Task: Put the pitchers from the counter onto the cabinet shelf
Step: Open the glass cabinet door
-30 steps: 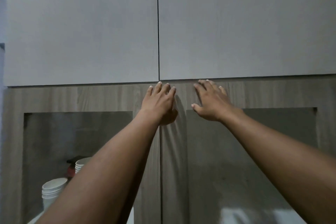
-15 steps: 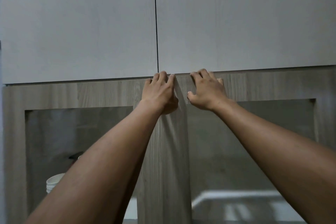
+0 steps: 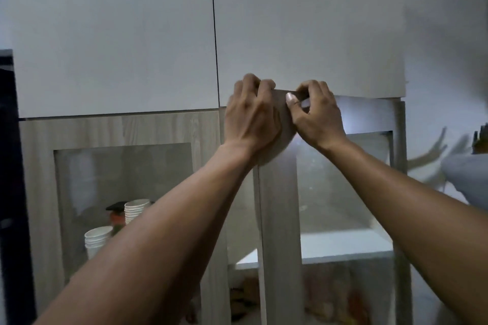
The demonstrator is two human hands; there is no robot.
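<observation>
Both hands gripped the top edge of the right glass door [image 3: 280,219]: left hand [image 3: 252,116] curled at its corner, right hand [image 3: 317,113] pinching just at three o'clock. The door stood ajar, the cabinet shelf [image 3: 343,248] at six o'clock. No pitchers showed.

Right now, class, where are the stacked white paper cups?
In the head view the stacked white paper cups sit low on the left, behind the left glass door, just above the person's left forearm.
</observation>
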